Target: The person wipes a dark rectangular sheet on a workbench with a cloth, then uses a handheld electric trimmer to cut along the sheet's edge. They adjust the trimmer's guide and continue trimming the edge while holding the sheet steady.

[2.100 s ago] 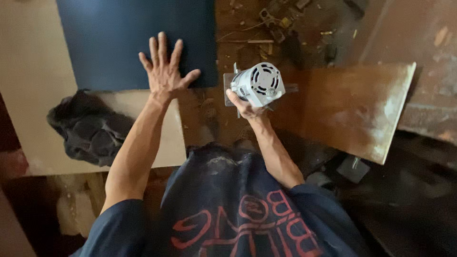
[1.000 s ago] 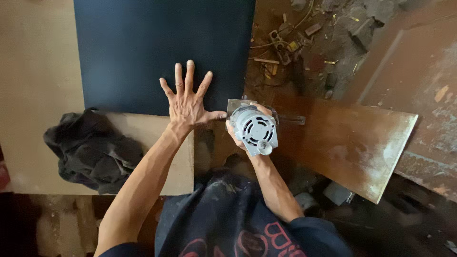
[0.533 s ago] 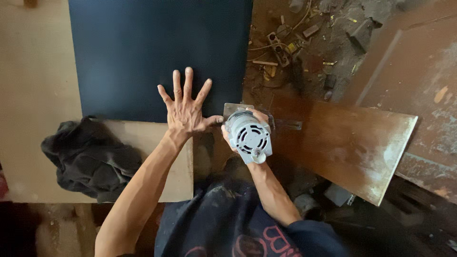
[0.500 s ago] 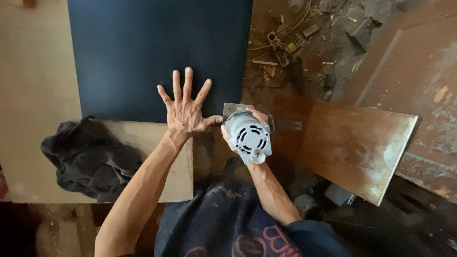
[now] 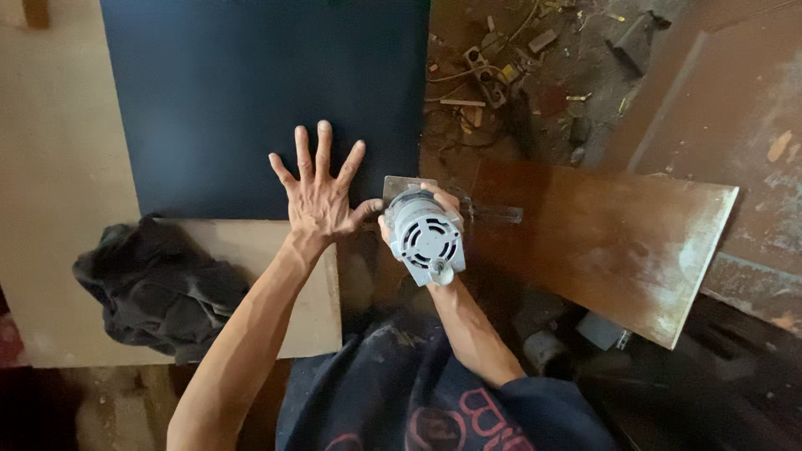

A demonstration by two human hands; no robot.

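Two hands work at the near edge of a dark blue board (image 5: 259,100). One, the left hand (image 5: 320,203), lies flat on the board with its fingers spread wide, gripping nothing. At the board's right corner the right hand (image 5: 418,219) has its grip closed around a grey power tool (image 5: 426,236). A black cloth (image 5: 150,284) lies on the pale table (image 5: 58,192), left of the forearm.

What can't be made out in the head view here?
- Cutting bit of the grey power tool: hidden under its body.
- Right hand: mostly behind the tool, only fingertips show.
- Dark blue panel: far end cut off by the top edge.
- Floor debris: too small to identify.
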